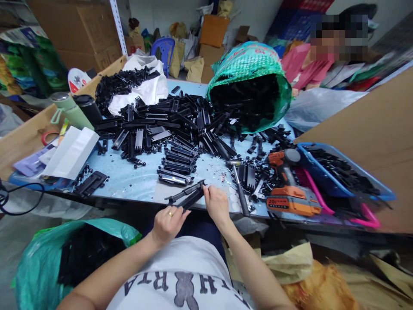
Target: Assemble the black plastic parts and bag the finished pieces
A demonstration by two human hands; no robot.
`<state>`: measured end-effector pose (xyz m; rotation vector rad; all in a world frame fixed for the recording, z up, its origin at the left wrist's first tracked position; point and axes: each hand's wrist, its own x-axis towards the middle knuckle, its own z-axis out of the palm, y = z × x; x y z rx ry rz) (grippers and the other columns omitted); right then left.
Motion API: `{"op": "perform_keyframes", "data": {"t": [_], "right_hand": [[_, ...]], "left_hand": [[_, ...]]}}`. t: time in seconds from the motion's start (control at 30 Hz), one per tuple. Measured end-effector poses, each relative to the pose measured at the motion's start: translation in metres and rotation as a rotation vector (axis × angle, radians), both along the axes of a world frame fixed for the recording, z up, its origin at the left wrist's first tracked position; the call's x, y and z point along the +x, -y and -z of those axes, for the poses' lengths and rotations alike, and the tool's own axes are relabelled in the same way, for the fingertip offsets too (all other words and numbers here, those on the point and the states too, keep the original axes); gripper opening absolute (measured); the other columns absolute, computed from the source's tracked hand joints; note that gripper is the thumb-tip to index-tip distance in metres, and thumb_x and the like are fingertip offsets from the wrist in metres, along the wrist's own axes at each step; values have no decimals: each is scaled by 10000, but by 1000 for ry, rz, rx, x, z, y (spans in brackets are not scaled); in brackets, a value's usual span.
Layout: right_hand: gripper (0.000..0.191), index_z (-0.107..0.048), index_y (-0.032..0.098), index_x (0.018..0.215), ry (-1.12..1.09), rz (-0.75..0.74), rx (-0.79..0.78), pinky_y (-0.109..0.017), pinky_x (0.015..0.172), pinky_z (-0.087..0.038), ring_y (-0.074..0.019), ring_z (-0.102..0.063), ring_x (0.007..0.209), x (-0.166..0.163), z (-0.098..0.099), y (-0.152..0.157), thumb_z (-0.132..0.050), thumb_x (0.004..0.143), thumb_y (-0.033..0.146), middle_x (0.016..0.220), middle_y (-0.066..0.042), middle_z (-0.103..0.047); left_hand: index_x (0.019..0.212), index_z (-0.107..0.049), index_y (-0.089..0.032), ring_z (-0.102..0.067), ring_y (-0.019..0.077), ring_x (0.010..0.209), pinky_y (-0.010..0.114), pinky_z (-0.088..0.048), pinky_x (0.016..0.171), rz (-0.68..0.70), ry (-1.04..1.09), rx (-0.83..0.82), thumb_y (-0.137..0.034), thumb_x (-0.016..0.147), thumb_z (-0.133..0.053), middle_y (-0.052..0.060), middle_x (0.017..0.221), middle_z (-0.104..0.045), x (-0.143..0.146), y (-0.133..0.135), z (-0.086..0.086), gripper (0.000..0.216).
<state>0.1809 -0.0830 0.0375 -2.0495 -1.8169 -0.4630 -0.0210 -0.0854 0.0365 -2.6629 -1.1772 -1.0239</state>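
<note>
Close to the table's front edge, my two hands hold a long black plastic part (191, 199) between them. My left hand (169, 221), with a ring on one finger, is closed on its near left end. My right hand (217, 204) pinches the far right end, where a second slim black piece (183, 191) lies along the first; I cannot tell whether the two are joined. Just beyond my hands, several similar black assemblies (177, 161) lie in a stacked row. To the right of my right hand rests a hammer (241, 189).
A heap of black parts (151, 120) covers the table's middle, beside a green woven sack (248, 86). An orange cordless drill (290, 189) and a blue basket (348, 172) stand right. Bottles (69, 107) are left. A green bag (35, 262) sits below. Another person (303, 64) is at far right.
</note>
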Motion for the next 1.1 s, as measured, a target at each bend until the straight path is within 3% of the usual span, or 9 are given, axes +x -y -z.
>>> {"op": "perform_keyframes", "data": {"t": [0.13,0.23,0.3,0.4,0.47,0.6,0.73,0.93,1.1], "right_hand": [[435,-542,181,662,28,49,-6,-312,635,-330,-187,-545,597,-10,-16,-42,-295,952,391,604,-80,-600],[410,-597,146,757,31,49,-238,-320,651,-355,-213,-596,659,-19,-22,-73,-321,946,383,672,-120,-643],[412,-610,130,818,41,22,-382,-321,660,-370,-224,-614,684,-21,-28,-89,-341,937,418,695,-130,-654],[470,-596,137,879,51,-4,-402,-324,672,-390,-239,-616,742,-14,-40,-111,-299,929,497,756,-137,-655],[431,-571,142,948,60,-72,-362,-330,706,-403,-253,-595,854,-9,-48,-133,-293,936,472,867,-145,-647],[252,-497,154,1122,76,-291,-496,-324,824,-408,-240,-496,1062,-7,-46,-188,-451,893,250,1116,-144,-572],[423,-471,146,1184,60,-286,-596,-350,842,-424,-254,-502,1066,-8,-27,-227,-577,775,136,1173,-167,-528],[676,-446,165,1263,-43,-305,-655,-355,878,-431,-265,-537,1064,5,-20,-247,-715,643,180,1195,-155,-536],[748,-404,134,1330,-186,-387,-678,-291,896,-429,-216,-553,1058,23,-36,-246,-713,654,218,1200,-135,-555]], "left_hand": [[907,-617,-168,-626,185,759,287,-475,673,-167,21,-51,-340,909,-441,79,798,-659,-4,-63,-7,246],[905,-615,-150,-617,214,799,305,-476,689,-224,-26,-169,-327,899,-457,97,833,-646,-10,-110,-3,238],[967,-605,-146,-610,221,850,312,-479,732,-212,-17,-220,-306,885,-484,109,900,-637,-16,-123,1,217],[1081,-570,-150,-595,210,895,322,-481,779,-206,158,-238,-331,875,-495,117,989,-613,-26,-111,8,284],[1076,-575,-162,-598,175,816,294,-496,711,-193,340,-333,-365,865,-500,97,956,-610,-28,-92,12,303],[956,-620,-163,-588,135,658,242,-476,545,-125,641,-779,-434,802,-550,51,790,-615,-15,-52,20,320],[954,-608,-128,-618,161,660,246,-473,526,-96,808,-1210,-480,707,-649,65,746,-633,-2,-35,23,432],[930,-588,-119,-652,179,733,272,-499,638,-77,994,-1639,-467,657,-716,112,913,-636,4,-39,12,460],[1001,-564,-137,-655,218,839,343,-502,769,-68,1190,-1797,-401,709,-704,139,1021,-613,-1,-41,7,418]]}}
